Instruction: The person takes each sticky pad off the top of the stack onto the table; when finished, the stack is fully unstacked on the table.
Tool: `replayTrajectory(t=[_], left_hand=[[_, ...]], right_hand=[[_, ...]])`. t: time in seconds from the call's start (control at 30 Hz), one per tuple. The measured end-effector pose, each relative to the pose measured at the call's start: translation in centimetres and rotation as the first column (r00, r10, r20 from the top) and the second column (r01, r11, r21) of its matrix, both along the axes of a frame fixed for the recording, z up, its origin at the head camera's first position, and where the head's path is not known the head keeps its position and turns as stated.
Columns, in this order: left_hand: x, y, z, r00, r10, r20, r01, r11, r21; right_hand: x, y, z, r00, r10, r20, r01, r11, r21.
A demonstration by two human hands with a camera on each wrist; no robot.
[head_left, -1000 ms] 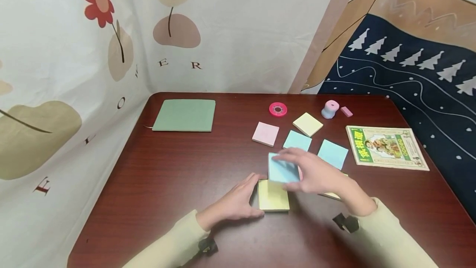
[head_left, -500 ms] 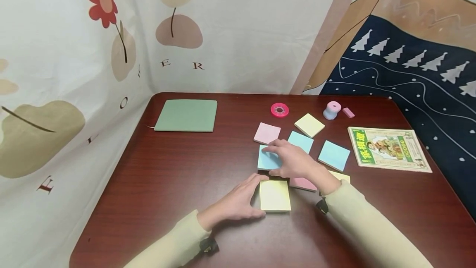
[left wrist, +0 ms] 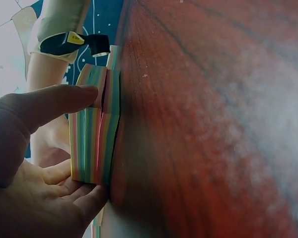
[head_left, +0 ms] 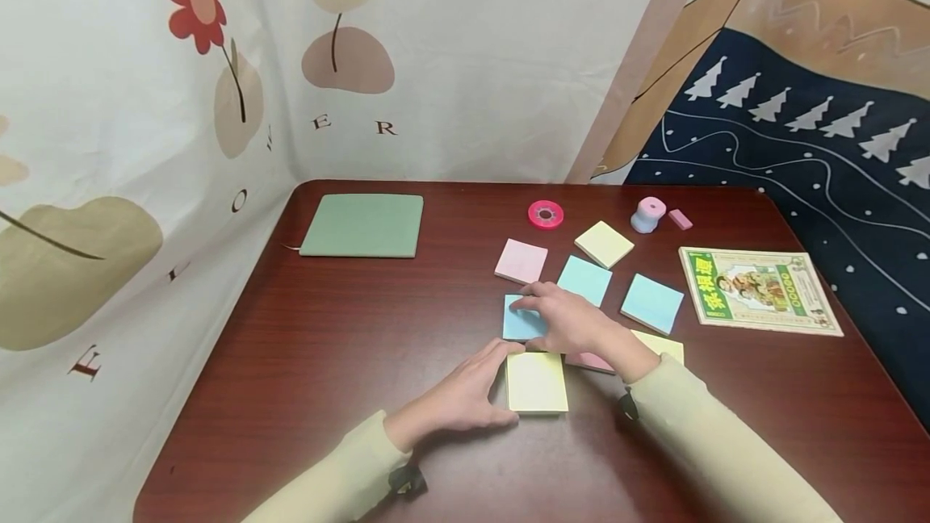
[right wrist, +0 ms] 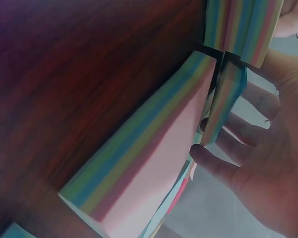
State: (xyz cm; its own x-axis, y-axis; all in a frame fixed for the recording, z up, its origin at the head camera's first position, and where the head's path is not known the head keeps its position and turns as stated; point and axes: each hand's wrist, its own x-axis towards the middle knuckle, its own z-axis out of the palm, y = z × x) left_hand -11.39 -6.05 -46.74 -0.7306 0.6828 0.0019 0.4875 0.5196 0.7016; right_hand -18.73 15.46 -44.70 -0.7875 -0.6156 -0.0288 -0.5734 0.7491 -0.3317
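Fingers of the right hand (head_left: 574, 321) lie flat and nearly straight on a blue sticky-note pad (head_left: 521, 320), pressing it onto the dark red table (head_left: 341, 345); they are not curled around it. This blue pad sits just beyond the yellow sticky-note pad (head_left: 537, 381), and their edges seem almost touching. Under the right wrist, a pink pad (head_left: 590, 361) shows only a small part, and close beside the right forearm there is the corner of another yellow pad (head_left: 659, 345).

The left hand (head_left: 465, 394) rests at the left side of the yellow sticky-note pad. In the left wrist view the thumb (left wrist: 54, 101) lies on the pad's top edge and the other fingertips (left wrist: 87, 196) touch its side near the table, so the hand holds the pad loosely between thumb and fingers.

Beyond the right hand's fingers lie a second pink pad (head_left: 521, 261), two more blue pads (head_left: 584, 280) and a pale yellow pad (head_left: 604, 244). Further from both hands are a pink tape roll (head_left: 546, 215), a green notebook (head_left: 362, 225) and a printed booklet (head_left: 759, 290).
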Motion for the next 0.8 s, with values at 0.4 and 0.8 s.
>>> replayTrajectory(t=[0.4,0.8], left_hand=[[-0.2,-0.1,-0.1,1.0,-0.004,0.017,0.004,1.0,0.008],[-0.1,0.0,-0.1,1.0,0.003,0.016,-0.002,1.0,-0.006]], right_hand=[[0.3,1.1,1.3,0.999,-0.013,0.049,0.015,0.999,-0.031],[3.1,3.4,4.1,0.998,0.053,0.03,-0.046,0.979,-0.196]])
